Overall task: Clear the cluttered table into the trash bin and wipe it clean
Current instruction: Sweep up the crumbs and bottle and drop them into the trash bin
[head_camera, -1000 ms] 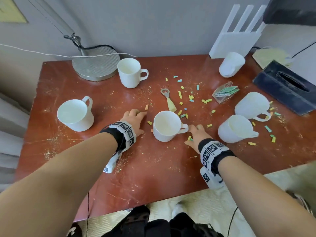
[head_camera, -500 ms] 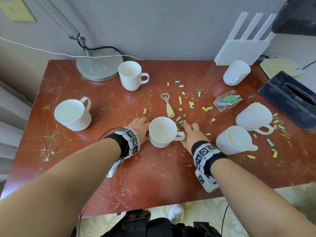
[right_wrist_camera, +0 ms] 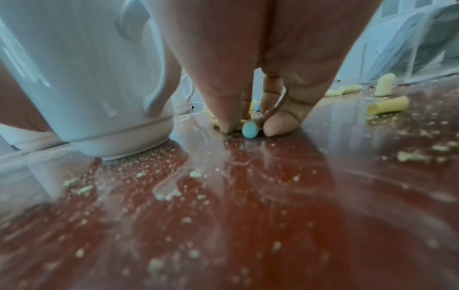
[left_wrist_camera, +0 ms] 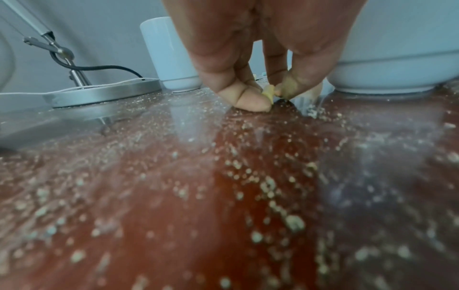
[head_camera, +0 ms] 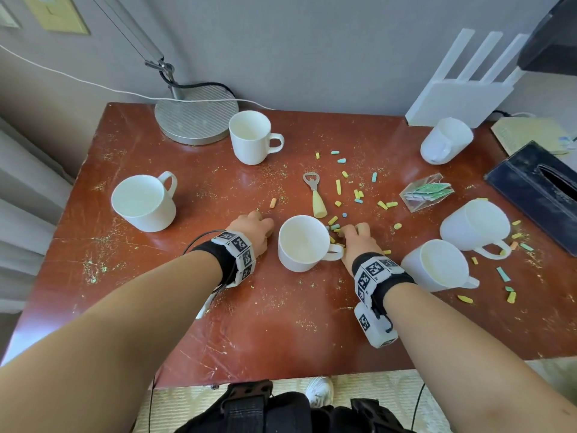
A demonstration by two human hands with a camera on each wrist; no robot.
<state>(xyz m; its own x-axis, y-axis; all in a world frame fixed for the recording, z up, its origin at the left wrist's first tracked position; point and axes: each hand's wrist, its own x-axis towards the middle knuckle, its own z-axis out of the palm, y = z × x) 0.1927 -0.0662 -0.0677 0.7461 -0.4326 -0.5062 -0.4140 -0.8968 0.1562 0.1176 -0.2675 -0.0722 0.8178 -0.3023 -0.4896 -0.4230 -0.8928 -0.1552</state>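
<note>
Small yellow, green and blue chalk-like pieces (head_camera: 338, 186) and crumbs litter the red table (head_camera: 281, 323). A white mug (head_camera: 304, 243) stands between my hands. My left hand (head_camera: 254, 228) is at the mug's left, fingertips down on the table, pinching a small yellow piece (left_wrist_camera: 269, 92) between thumb and finger. My right hand (head_camera: 357, 237) is by the mug's handle, fingers curled down, pinching a blue piece (right_wrist_camera: 250, 129) against the tabletop among other bits. No trash bin or cloth shows in any view.
Other white mugs stand at the left (head_camera: 143, 203), back (head_camera: 251, 137), far right back (head_camera: 445, 140) and right (head_camera: 474, 225), (head_camera: 437, 265). A bottle opener (head_camera: 314, 195), a clear packet (head_camera: 426, 195), a lamp base (head_camera: 196, 115), a router (head_camera: 459, 98) and a dark tissue box (head_camera: 543, 189) are also there.
Both hands have slid forward beside the middle mug and closed their fingertips on small pieces; the left moved up to the mug's left, the right past the handle.
</note>
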